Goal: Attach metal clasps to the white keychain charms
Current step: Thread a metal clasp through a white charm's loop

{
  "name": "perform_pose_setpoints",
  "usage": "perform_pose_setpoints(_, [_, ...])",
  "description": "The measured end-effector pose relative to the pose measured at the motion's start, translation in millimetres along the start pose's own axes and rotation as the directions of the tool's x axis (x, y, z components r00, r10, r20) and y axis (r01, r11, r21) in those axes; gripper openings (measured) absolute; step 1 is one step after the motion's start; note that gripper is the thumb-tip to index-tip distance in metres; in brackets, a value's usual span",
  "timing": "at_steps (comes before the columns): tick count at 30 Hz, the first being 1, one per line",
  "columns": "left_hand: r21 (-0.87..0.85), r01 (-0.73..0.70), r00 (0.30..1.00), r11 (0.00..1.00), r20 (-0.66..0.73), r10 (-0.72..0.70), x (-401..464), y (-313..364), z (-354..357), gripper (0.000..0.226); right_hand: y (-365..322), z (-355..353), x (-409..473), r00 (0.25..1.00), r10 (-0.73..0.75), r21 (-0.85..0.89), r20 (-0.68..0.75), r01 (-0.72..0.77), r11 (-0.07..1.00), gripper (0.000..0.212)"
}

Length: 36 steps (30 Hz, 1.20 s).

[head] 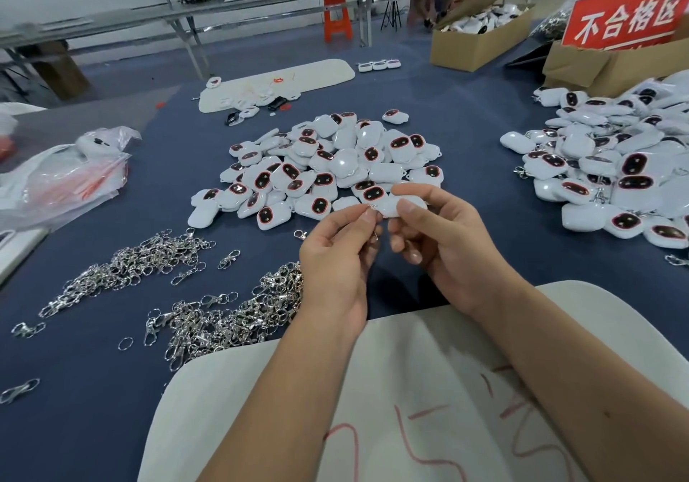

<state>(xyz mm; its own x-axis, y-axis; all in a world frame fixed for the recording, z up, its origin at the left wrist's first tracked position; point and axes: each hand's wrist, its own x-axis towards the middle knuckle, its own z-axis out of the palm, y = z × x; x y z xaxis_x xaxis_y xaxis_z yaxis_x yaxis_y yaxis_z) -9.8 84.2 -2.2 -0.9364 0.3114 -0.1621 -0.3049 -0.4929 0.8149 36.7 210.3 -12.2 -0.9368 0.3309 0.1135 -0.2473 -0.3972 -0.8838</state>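
Right hand (438,243) held a white charm (400,206), thumb on its near face, forefinger curled over the far edge. Left hand (337,258) pinched a metal clasp (374,220) between thumb and forefinger, right at the charm's left edge; clasp's lower end hung down between the two hands. Whether the ring had gone through the charm's loop could not be told. Both hands were raised over the blue table (522,269), just near of the middle charm pile.

Middle pile (332,168): white charms, many showing a dark oval face ringed in red, others face down. Second, bigger pile (615,168) at far right, some of its charms with clasps showing at the edges. Loose clasps in two heaps to the left: one (126,265) further left, one (231,314) nearer, touching the left wrist. A few stray clasps lay about them.

White board (410,388) with red scrawl lay under the forearms at the near edge. Plastic bag (63,179) at left. Another white board (276,84) with scraps beyond the middle pile. Far right, cardboard boxes (481,40) and a red sign (626,15) with white characters. Orange stool (337,17) on the floor beyond the table.
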Motion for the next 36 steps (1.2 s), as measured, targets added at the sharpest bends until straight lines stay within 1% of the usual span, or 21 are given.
perform_pose_setpoints(3, [0.121,-0.058,0.998,0.991,-0.025,0.061,1,-1,-1,0.008,0,2,0,1.0,-0.001,-0.02,-0.025,0.001,1.0,0.033])
perform_pose_setpoints(4, [0.222,-0.12,0.992,0.968,-0.018,0.127,3,-1,-4,0.011,0,2,0,0.999,-0.005,-0.022,-0.039,0.004,1.0,0.035])
perform_pose_setpoints(5, [0.367,-0.212,0.975,0.906,0.012,0.223,6,-1,-6,0.012,-1,2,0,0.999,-0.009,-0.026,-0.053,0.008,1.0,0.036])
perform_pose_setpoints(7, [0.645,-0.407,0.901,0.646,0.168,0.4,11,2,-11,0.014,0,1,0,0.997,-0.022,-0.049,-0.076,0.019,0.999,0.03])
perform_pose_setpoints(8, [0.72,-0.477,0.859,0.504,0.261,0.44,12,4,-13,0.015,1,1,0,0.996,-0.03,-0.073,-0.085,0.024,0.997,0.023])
perform_pose_setpoints(10, [0.785,-0.561,0.79,0.262,0.413,0.452,14,5,-16,0.017,4,1,0,0.994,-0.049,-0.155,-0.094,0.034,0.987,0.01])
perform_pose_setpoints(11, [0.801,-0.575,0.77,0.169,0.46,0.442,14,5,-17,0.017,5,1,-1,0.994,-0.059,-0.198,-0.091,0.04,0.979,0.007])
perform_pose_setpoints(12, [0.811,-0.573,0.764,0.118,0.477,0.433,14,5,-17,0.017,6,1,-2,0.994,-0.068,-0.228,-0.087,0.046,0.973,0.007])
perform_pose_setpoints(13, [0.817,-0.564,0.769,0.12,0.467,0.436,14,5,-18,0.016,7,2,-2,0.994,-0.072,-0.239,-0.082,0.05,0.97,0.007])
perform_pose_setpoints(14, [0.817,-0.545,0.787,0.187,0.422,0.449,14,4,-19,0.016,6,2,-2,0.995,-0.071,-0.23,-0.076,0.052,0.972,0.007])
perform_pose_setpoints(15, [0.796,-0.514,0.819,0.318,0.347,0.457,14,4,-18,0.016,5,2,-2,0.996,-0.064,-0.201,-0.064,0.049,0.978,0.009])
perform_pose_setpoints(17, [0.655,-0.416,0.897,0.631,0.184,0.401,12,2,-16,0.021,3,1,-1,0.999,-0.035,-0.108,-0.024,0.033,0.994,0.016])
perform_pose_setpoints(19, [0.449,-0.298,0.953,0.842,0.097,0.285,9,-1,-12,0.022,1,0,-2,1.0,-0.007,-0.036,0.021,0.008,0.999,0.023])
perform_pose_setpoints(22, [0.192,-0.141,0.99,0.971,0.057,0.132,3,-2,-6,0.015,-1,0,-1,0.999,0.016,0.037,0.027,-0.017,0.999,0.029])
perform_pose_setpoints(24, [0.115,-0.093,0.996,0.989,0.024,0.091,3,-3,-4,0.015,-2,0,0,1.0,0.022,0.052,0.013,-0.023,0.998,0.034])
perform_pose_setpoints(27, [0.084,-0.097,0.994,0.992,-0.038,0.1,3,-2,-4,0.015,1,1,0,1.0,0.018,0.01,0.013,-0.018,1.0,0.038])
perform_pose_setpoints(29, [0.169,-0.152,0.985,0.974,-0.056,0.163,4,-1,-5,0.016,2,1,0,1.0,0.013,-0.014,0.006,-0.013,1.0,0.039])
perform_pose_setpoints(30, [0.27,-0.202,0.974,0.941,-0.045,0.222,4,-1,-6,0.017,2,0,0,1.0,0.011,-0.02,0.0,-0.011,1.0,0.039])
perform_pose_setpoints(31, [0.398,-0.264,0.955,0.879,-0.019,0.295,6,0,-7,0.018,1,0,0,1.0,0.01,-0.023,-0.007,-0.011,1.0,0.039])
perform_pose_setpoints(33, [0.622,-0.369,0.906,0.69,0.075,0.417,9,3,-10,0.017,0,0,0,1.0,0.011,-0.03,-0.024,-0.012,0.999,0.039])
perform_pose_setpoints(36, [0.761,-0.486,0.835,0.431,0.258,0.486,7,7,-12,0.016,1,0,-1,0.999,-0.009,-0.078,-0.041,0.006,0.997,0.027])
